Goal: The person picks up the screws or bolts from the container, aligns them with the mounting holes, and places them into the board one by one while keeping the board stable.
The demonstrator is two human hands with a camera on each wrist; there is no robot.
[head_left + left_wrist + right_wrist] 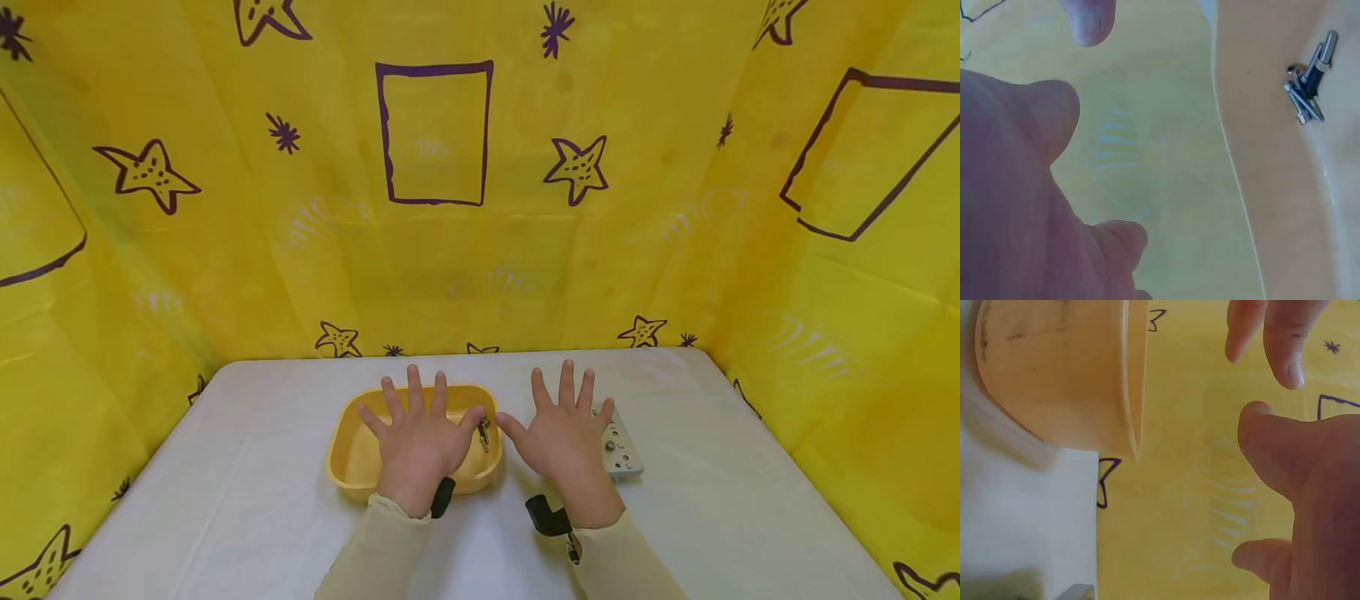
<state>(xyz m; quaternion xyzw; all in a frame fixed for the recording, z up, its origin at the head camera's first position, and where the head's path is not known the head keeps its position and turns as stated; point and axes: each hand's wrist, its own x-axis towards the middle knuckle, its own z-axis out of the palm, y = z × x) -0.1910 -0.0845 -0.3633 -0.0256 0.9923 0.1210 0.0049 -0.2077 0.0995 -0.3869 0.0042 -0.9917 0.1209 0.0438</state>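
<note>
**Two spread hands over a tray and a plate**

Head view: both hands are held out flat, backs up, fingers straight and fanned apart — neither holds anything. The left hand (418,437) hovers over a yellow tray (352,462), covering most of its middle. Just beyond the left thumb, inside the tray's right end, lies a small cluster of bolts (483,433). The right hand (564,437) is just beside the tray, its thumb pointing toward the left thumb with a small gap between them. Under the right hand's little-finger side a grey plate (622,454) with holes sticks out on the white table (225,500). Pale sleeves cover both forearms, and a dark strap sits at each wrist. Yellow sheeting with purple stars stands behind and on both sides.

Left wrist view: the palm and fingers (1091,22) show blurred and close, spread, with nothing in them. Off to the thumb side is the tray's inner floor (1272,187), and the bolts (1309,78) lie there in a loose heap — touching one another, apart from the hand.

Right wrist view: the fingers (1288,344) are apart and relaxed, gripping nothing. Past the thumb stands the tray's outer wall (1054,369) on the table (1022,537).
</note>
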